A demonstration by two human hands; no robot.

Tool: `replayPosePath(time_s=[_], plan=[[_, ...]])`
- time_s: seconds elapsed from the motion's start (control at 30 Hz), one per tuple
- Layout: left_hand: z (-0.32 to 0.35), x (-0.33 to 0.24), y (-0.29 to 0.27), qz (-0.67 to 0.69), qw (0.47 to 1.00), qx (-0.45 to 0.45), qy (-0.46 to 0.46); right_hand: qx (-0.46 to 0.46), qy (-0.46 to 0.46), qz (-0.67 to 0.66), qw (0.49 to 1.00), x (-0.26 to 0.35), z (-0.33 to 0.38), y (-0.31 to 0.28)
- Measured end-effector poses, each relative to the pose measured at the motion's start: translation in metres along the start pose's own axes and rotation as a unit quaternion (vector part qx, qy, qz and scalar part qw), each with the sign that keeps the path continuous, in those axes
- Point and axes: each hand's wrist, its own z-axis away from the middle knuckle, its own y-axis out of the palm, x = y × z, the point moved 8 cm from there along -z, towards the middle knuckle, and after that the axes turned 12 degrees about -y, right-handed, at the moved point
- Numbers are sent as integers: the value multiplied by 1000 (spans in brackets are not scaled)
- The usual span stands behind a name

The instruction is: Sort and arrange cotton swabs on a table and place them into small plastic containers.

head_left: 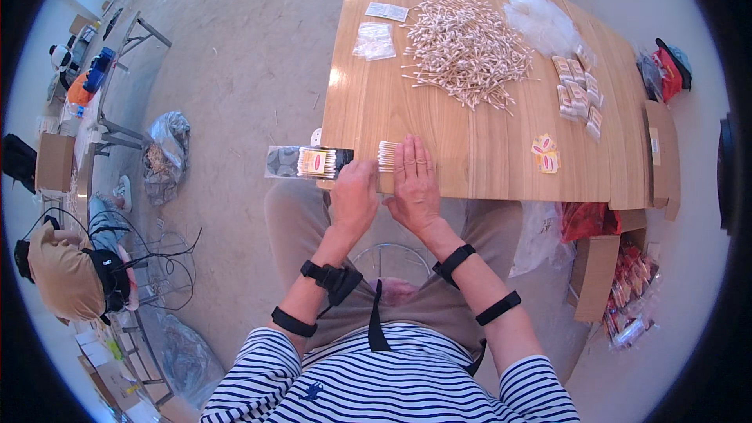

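Note:
My right hand (415, 184) lies with fingers stretched out on the table's near edge, against the right side of a small row of cotton swabs (386, 157). Just left of that row, my left hand (354, 197) is closed, fingers curled down; whatever it may hold is hidden. Beside its knuckles sits a bundle of cotton swabs with a yellow label card (316, 162), lying on a dark piece at the table's left corner. A clear plastic bag (282, 162) sticks out left of this bundle, past the table edge.
A big heap of loose cotton swabs (468, 47) covers the far middle of the wooden table (470, 153). Clear bags (540, 14) and packed swab bundles (577, 92) lie to its right, flat packets (374, 41) to its left. Yellow cards (546, 154) rest near right; a cardboard box (595, 274) stands below.

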Motion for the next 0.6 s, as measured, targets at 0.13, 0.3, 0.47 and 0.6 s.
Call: replayPosePath(time_s=[0.13,0.3,0.47,0.6], plan=[[-4,1,-1,14,1000,-8,-19,8,3,-3,1000,0,0,0],[-5,2,-1,22,999,-10,-25,6,1,6,1000,1,0,1],[-7,5,1,16,999,6,-45,8,5,9,1000,0,0,2],[-12,8,2,46,998,-10,-45,16,5,3,1000,0,-1,2]])
